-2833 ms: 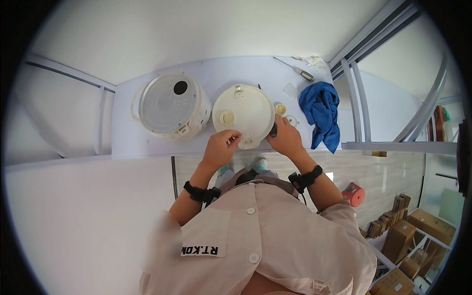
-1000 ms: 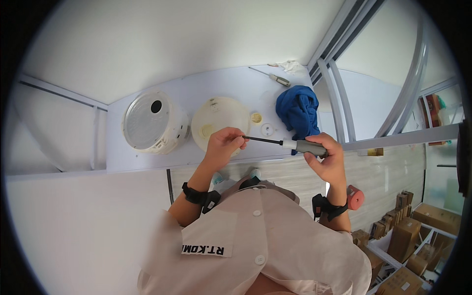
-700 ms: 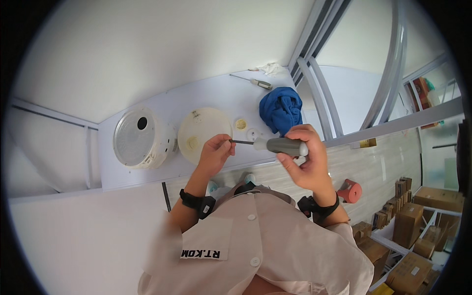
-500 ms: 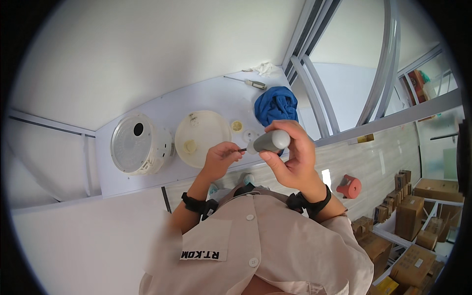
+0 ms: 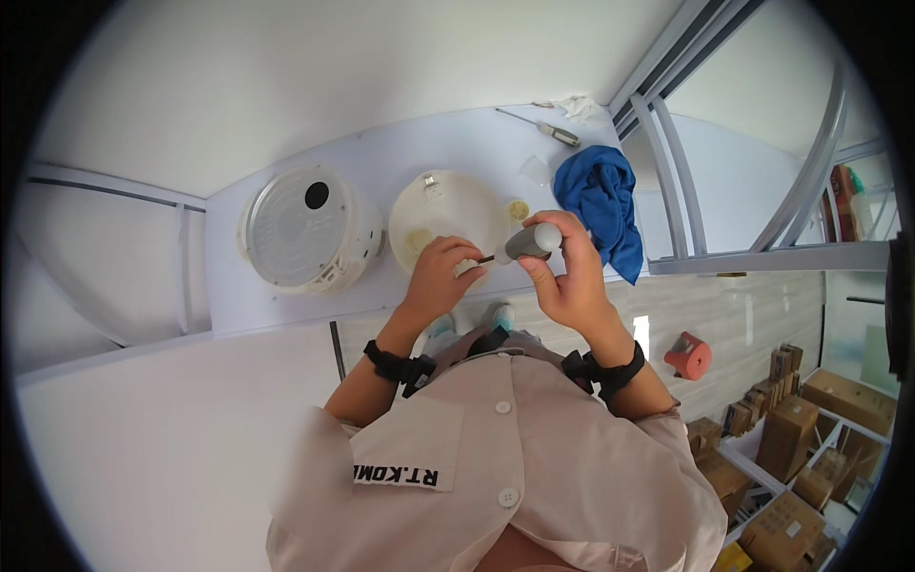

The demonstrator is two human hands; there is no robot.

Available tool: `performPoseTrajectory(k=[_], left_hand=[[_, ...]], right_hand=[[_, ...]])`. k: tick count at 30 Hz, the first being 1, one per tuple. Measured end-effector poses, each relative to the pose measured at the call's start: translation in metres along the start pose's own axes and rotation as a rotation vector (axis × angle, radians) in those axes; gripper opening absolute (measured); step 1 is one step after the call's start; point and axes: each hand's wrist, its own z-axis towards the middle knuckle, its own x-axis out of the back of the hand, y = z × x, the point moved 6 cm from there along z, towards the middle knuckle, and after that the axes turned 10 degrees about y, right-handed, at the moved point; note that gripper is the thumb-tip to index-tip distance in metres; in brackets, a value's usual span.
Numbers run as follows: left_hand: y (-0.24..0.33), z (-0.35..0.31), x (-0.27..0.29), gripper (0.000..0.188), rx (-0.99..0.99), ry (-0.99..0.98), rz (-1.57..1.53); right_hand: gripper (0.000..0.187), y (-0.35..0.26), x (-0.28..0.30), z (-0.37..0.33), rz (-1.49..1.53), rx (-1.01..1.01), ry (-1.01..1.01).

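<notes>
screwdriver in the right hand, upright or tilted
Tilted: the screwdriver has its handle in the right hand, and its shaft slants leftward to the left hand.

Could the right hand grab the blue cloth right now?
Probably, but only once freed: the right hand holds a screwdriver. The cloth lies close by, with nothing seen on top.

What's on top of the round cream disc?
The cream disc shows a small fitting near its far edge and a pale round piece toward its left. The left hand and the screwdriver cover some of its near side; what lies there is hidden.
</notes>
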Motion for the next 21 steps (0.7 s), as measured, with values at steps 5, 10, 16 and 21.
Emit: performPoseTrajectory(k=[5, 10, 16, 21], left_hand=[[-0.027, -0.012, 0.004, 0.024, 0.269, -0.145, -0.086], [-0.029, -0.007, 0.011, 0.035, 0.042, -0.113, -0.037], [-0.034, -0.01, 0.011, 0.04, -0.027, -0.145, 0.063], [-0.034, -0.01, 0.017, 0.056, -0.036, -0.171, 0.077]], right_hand=[[0.051, 0.017, -0.014, -0.019, 0.057, -0.202, -0.018], [0.05, 0.022, -0.025, -0.028, 0.012, -0.175, 0.041], [0.049, 0.019, -0.034, -0.031, -0.06, -0.16, 0.039], [0.05, 0.02, -0.037, -0.034, -0.052, -0.179, 0.08]])
